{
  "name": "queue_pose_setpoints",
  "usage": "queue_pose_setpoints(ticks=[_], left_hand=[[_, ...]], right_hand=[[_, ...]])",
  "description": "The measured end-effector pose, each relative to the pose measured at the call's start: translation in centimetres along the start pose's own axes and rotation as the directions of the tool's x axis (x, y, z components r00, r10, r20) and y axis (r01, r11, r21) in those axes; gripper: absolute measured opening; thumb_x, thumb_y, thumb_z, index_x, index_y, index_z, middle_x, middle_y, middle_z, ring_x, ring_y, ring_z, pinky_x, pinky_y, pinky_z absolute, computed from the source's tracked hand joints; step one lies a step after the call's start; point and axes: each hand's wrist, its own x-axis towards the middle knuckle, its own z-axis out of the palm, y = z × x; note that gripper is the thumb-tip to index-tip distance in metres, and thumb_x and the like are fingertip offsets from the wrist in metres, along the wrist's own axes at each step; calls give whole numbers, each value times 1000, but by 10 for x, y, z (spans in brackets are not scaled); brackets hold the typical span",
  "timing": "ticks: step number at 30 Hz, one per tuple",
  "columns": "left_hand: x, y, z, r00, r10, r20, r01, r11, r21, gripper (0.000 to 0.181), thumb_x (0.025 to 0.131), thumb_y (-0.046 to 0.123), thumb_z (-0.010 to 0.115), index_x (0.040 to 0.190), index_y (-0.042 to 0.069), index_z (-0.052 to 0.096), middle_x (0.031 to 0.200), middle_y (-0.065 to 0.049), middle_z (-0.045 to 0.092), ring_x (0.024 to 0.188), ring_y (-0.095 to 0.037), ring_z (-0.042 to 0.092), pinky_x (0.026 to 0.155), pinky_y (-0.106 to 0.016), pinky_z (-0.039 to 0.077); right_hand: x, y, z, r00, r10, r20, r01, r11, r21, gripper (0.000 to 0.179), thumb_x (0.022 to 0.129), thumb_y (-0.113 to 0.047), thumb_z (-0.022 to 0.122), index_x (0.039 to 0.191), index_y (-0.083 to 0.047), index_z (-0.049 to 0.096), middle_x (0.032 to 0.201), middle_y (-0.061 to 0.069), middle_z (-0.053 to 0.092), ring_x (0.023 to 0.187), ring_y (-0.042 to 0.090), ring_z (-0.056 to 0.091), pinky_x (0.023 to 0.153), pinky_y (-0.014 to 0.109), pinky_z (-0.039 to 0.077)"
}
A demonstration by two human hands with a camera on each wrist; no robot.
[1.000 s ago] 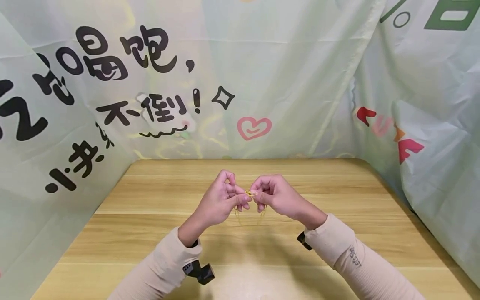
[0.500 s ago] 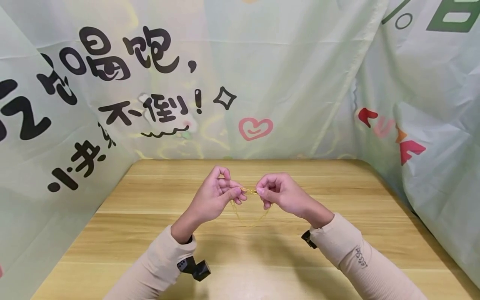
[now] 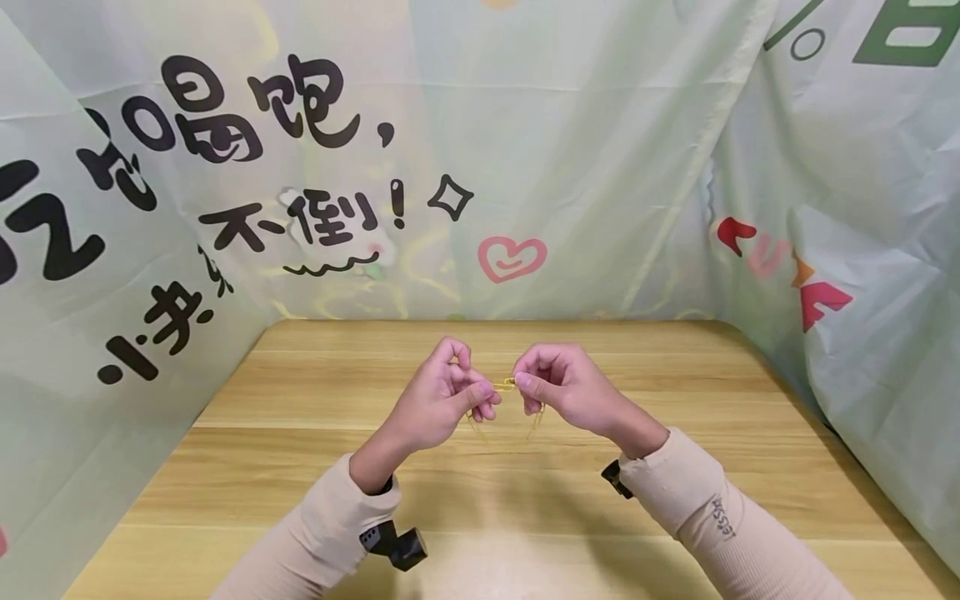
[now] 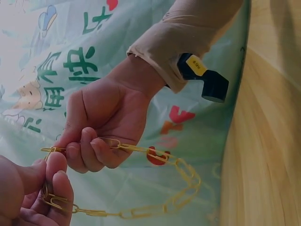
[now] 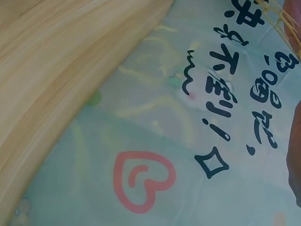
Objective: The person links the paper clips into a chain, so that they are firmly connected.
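Note:
Both hands are held up over the table, working on a chain of yellow paper clips (image 4: 141,213). My left hand (image 3: 435,404) pinches one end clip between thumb and fingers. From the right, my right hand (image 3: 558,390) pinches the other end clip (image 3: 509,382). The two end clips meet in the small gap between the fingertips. In the left wrist view the rest of the chain hangs in a wide loop from one hand to the other. Only a bit of the chain and slivers of a hand show at the right edge of the right wrist view.
A light wood table (image 3: 480,525) lies under the hands. Printed pale green cloth (image 3: 600,167) hangs behind it and along both sides. Beige sleeves (image 3: 322,525) cover the forearms, and a black camera (image 3: 408,548) is fixed at the left wrist.
The hands first drew slightly apart, separating the end clips. Since then my left hand has come back rightward, and the end clips meet again between the fingertips.

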Motion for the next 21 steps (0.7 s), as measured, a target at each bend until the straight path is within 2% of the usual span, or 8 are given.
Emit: queue_pose_setpoints(ticks=[6,10,14,19,21], left_hand=[[1,1,3,999,7,37,-7,1000,-5,26,96,-8,51,91,5,28,82,-30,65,63,-14,62,57,-30,52],[1,3,4,999,1,48,0,1000,-21,27,96,-8,50,90,5,28,81,-30,64,60,-13,61,56,-28,51],[1,5,4,998,-7,62,9,999,-38,27,96,-8,50,90,6,27,80,-29,65,59,-13,60,56,-26,50],[1,4,4,998,-27,58,29,999,-31,29,96,-8,49,88,7,25,79,-26,65,58,-13,59,56,-25,49],[1,4,5,998,-38,49,39,999,-29,30,96,-8,48,87,7,25,79,-24,65,58,-13,58,55,-25,48]], right_hand=[[0,3,-1,999,-36,34,35,999,8,11,96,0,57,87,8,59,64,14,53,55,22,55,54,31,52],[0,3,-1,997,-58,47,58,998,2,9,94,4,57,86,7,59,65,15,55,56,20,56,54,31,52],[1,4,1,996,-66,55,67,997,-22,9,93,8,57,85,6,60,66,14,58,55,24,56,54,31,52],[1,6,5,996,-78,34,80,995,-64,12,91,11,57,83,4,61,66,12,58,53,20,54,52,31,52],[1,7,7,996,-88,7,88,990,-110,13,90,12,58,82,2,62,64,9,57,52,16,52,48,30,50]])
